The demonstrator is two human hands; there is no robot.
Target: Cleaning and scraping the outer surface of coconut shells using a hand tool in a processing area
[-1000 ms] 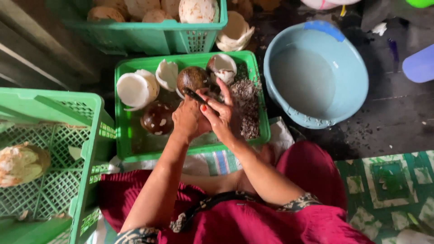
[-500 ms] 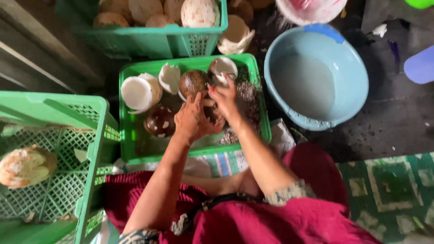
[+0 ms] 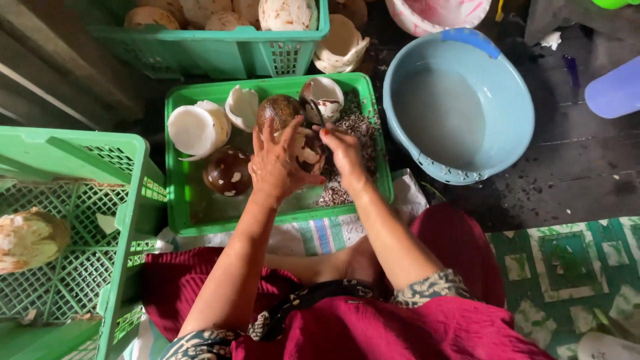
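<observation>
Both hands work over the flat green tray (image 3: 200, 213) in front of the person's lap. Her left hand (image 3: 275, 167) is cupped around a brown and white coconut piece (image 3: 308, 150), gripping it so it cannot roll. Her right hand (image 3: 345, 152) is closed on a small dark tool (image 3: 312, 110), whose tip pokes up next to the coconut. It looks like the left hand holds the nut steady so the tool can scrape it.

Bits of brown peel (image 3: 353, 127) lie in a heap on the right side of the tray, under the hands, so the mess stays inside. Another brown nut (image 3: 227, 171) and a clean white one (image 3: 193, 130) sit to the left, close by. A broken shell half (image 3: 325, 97) lies at the far edge.

Room is tight. A tall green crate (image 3: 127, 220) stands just beside the tray on the left, and a blue basin (image 3: 460, 107) sits near on the right. Another green crate (image 3: 220, 50) of nuts blocks the far side.
</observation>
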